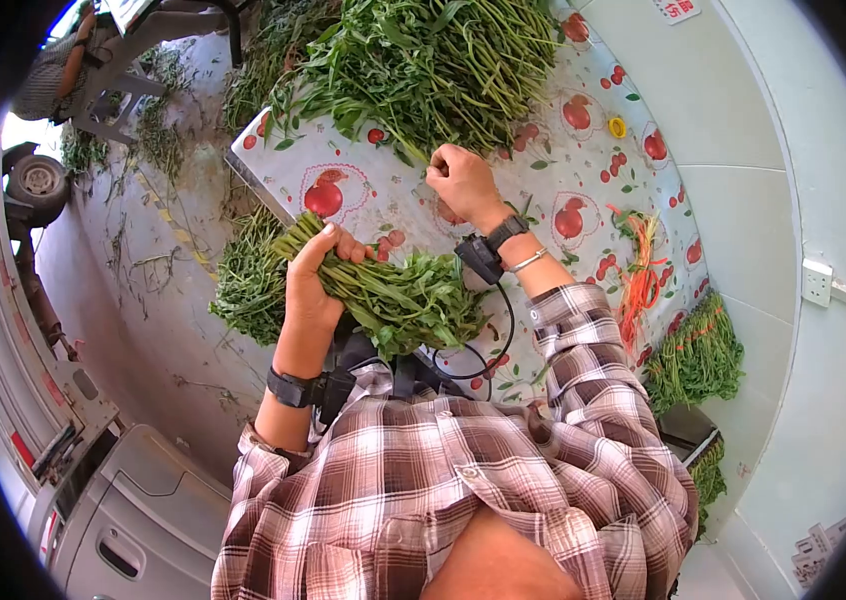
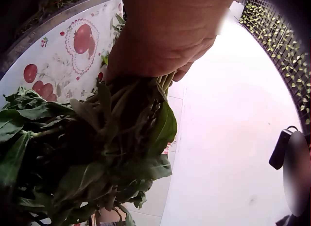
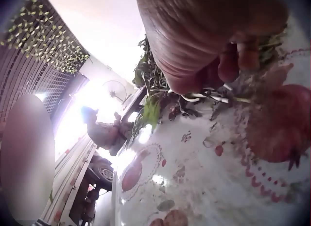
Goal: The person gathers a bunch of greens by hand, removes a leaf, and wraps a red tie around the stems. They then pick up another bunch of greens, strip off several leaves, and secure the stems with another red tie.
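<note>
My left hand grips the stem end of a leafy green bunch, whose leaves spread to the right across my front. The left wrist view shows that hand above the drooping leaves. At the near edge of a large pile of greens, my right hand has its fingers curled. In the right wrist view, the curled fingers are at a few pale stems and appear to pinch them; the fingertips are partly hidden.
The fruit-patterned table bears orange-red ties and a yellow ring. More greens lie left of the held bunch. Tied bunches stand at the right by the wall. A cable hangs from my right wrist.
</note>
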The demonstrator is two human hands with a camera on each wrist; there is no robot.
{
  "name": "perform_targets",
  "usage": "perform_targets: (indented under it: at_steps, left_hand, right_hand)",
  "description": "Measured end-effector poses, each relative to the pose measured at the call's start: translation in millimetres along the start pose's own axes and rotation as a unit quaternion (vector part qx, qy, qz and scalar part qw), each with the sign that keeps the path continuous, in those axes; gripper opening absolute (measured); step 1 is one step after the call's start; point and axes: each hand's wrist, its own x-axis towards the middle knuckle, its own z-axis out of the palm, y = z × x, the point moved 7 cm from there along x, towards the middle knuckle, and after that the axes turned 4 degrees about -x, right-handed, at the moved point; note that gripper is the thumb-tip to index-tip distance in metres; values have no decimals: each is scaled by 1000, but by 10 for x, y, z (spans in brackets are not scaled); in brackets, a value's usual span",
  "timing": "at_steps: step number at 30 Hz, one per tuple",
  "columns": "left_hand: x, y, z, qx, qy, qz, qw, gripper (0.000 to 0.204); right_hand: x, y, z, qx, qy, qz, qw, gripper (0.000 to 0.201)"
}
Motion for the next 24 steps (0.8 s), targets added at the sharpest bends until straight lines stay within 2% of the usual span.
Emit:
perform_targets:
  at_steps: [5, 9, 11, 14, 16, 18, 20, 22, 24]
  left_hand:
    - [12, -11, -93, -11, -4, -8, 1000, 16]
    - [44, -34, -154, 1, 11, -6, 1000, 17]
    - [33, -35, -87, 18, 14, -8, 1000, 17]
    - [51, -65, -121, 32, 22, -9, 999, 18]
    - [68, -80, -117, 32, 9, -9, 999, 19]
    - [79, -77, -119, 18, 29, 10, 999, 15]
    - [77, -103, -57, 38, 25, 18, 999, 13]
    - [124, -146, -21, 86, 19, 40, 995, 11]
    - [165, -214, 64, 126, 7, 40, 991, 9]
  right_hand:
    - [38, 87, 160, -2, -32, 75, 997, 15]
    - [73, 17, 144, -22, -55, 65, 996, 17]
    - [102, -53, 202, -125, -90, 35, 987, 16]
    - [146, -2, 351, -188, -98, 15, 977, 15]
    - [141, -12, 272, -181, -91, 15, 979, 14]
    - [103, 18, 164, -175, -84, 14, 981, 14]
    - [-17, 83, -12, -126, -58, 10, 990, 13]
    - [-168, 178, -168, -114, -82, 29, 990, 14]
    - [-351, 160, -384, -30, -57, 18, 998, 17]
